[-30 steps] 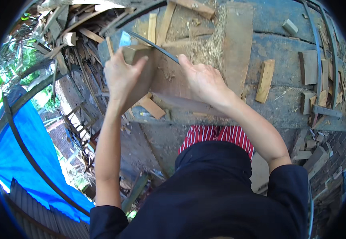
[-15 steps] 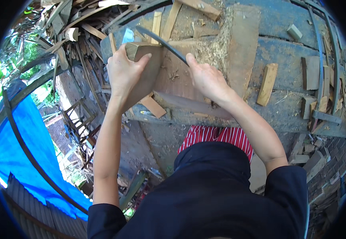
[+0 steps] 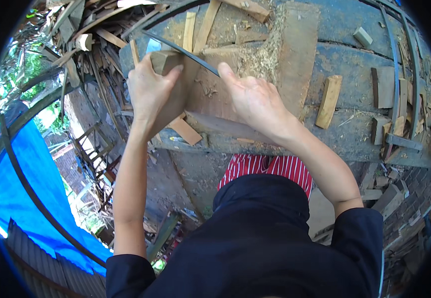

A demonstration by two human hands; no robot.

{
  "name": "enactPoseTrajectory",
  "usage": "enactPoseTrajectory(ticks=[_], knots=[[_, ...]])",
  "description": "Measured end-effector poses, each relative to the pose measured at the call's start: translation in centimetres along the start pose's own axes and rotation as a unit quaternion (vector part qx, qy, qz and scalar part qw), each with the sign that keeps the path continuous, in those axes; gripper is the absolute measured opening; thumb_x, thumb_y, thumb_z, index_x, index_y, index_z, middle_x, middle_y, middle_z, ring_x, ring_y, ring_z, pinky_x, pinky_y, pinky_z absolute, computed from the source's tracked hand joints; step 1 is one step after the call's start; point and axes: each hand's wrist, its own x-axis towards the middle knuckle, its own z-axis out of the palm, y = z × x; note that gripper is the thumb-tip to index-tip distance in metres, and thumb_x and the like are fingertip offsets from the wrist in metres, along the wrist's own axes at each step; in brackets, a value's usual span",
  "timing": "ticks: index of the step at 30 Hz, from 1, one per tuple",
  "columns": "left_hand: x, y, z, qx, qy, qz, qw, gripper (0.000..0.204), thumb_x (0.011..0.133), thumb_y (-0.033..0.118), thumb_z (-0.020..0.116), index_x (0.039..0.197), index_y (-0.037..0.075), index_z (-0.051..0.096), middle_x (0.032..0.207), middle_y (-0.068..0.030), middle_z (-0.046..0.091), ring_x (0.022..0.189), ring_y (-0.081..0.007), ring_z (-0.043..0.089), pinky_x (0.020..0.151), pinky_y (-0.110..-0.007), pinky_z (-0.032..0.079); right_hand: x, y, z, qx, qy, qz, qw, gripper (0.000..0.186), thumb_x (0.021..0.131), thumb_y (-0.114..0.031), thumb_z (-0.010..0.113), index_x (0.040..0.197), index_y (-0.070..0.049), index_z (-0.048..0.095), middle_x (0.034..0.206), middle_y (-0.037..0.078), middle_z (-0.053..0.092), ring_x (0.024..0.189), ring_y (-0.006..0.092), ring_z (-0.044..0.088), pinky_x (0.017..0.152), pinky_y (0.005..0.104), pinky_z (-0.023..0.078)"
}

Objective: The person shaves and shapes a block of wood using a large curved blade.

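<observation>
Head-worn fisheye, looking steeply down past shirt (image 3: 270,238) onto both hands (image 3: 151,94) (image 3: 257,102) and bench (image 3: 357,99), close.

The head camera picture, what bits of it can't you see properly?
All in the head view:
- The near end of the long dark tool: hidden by the right hand.
- The left side of the wooden block: covered by the left hand.
- The light-blue thing: partly hidden behind the block.
- The black shirt: cut off by the bottom edge.
</observation>
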Motion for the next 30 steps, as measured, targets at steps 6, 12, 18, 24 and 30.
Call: enactPoseTrajectory(ticks=[6, 12, 18, 24, 30], knots=[[0.5, 0.2, 0.7, 0.030, 0.023, 0.037, 0.999, 0.043, 0.072, 0.032, 0.082, 0.096, 0.000, 0.069, 0.082, -0.0210, 0.072, 0.077, -0.0371, 0.072, 0.070, -0.043, 0.057, 2.1, 5.0, 3.3, -0.032, -0.069, 0.077, 0.994, 0.034, 0.088, 0.001, 0.046, 0.122, 0.000, 0.042, 0.081, 0.027, 0.063, 0.080, 0.0428, 0.066, 0.069, 0.0558, 0.051], [-0.4, 0.0, -0.4, 0.004, 0.015, 0.007, 1.000, 0.043, 0.072, 0.033, 0.081, 0.096, -0.001, 0.069, 0.080, -0.0208, 0.072, 0.076, -0.0383, 0.071, 0.072, -0.044, 0.057, 0.1, 0.0, 0.7, 0.017, -0.018, 0.022, 0.999, 0.031, 0.091, -0.003, 0.041, 0.123, -0.003, 0.041, 0.077, 0.027, 0.063, 0.078, 0.0470, 0.065, 0.070, 0.0579, 0.050], [0.3, 0.8, 0.5, 0.007, 0.015, 0.017, 1.000, 0.042, 0.072, 0.032, 0.081, 0.097, 0.000, 0.068, 0.080, -0.0197, 0.072, 0.075, -0.0387, 0.071, 0.071, -0.044, 0.057, 1.7, 5.8, 4.5, -0.029, -0.008, 0.036, 0.999, 0.022, 0.095, -0.003, 0.041, 0.117, -0.003, 0.041, 0.072, 0.024, 0.062, 0.070, 0.0425, 0.065, 0.064, 0.0554, 0.051], [-1.1, 1.6, 0.3, 0.013, 0.020, 0.060, 0.998, 0.045, 0.073, 0.031, 0.081, 0.104, 0.001, 0.068, 0.076, -0.0202, 0.071, 0.072, -0.0372, 0.071, 0.066, -0.043, 0.057, 2.3, 3.1, -0.5, 0.280, -0.146, 0.099, 0.944, 0.021, 0.107, -0.021, 0.039, 0.123, -0.009, 0.041, 0.060, 0.003, 0.048, 0.043, 0.0148, 0.048, 0.040, 0.0328, 0.042], [-1.4, 1.2, 0.6, 0.030, 0.017, 0.063, 0.997, 0.044, 0.073, 0.030, 0.081, 0.102, 0.001, 0.065, 0.071, -0.0183, 0.069, 0.067, -0.0360, 0.070, 0.060, -0.045, 0.056, 1.8, 2.9, -0.6, 0.353, -0.170, 0.135, 0.910, 0.022, 0.105, -0.027, 0.044, 0.109, -0.006, 0.041, 0.063, 0.006, 0.046, 0.043, 0.0190, 0.047, 0.045, 0.0386, 0.045]])
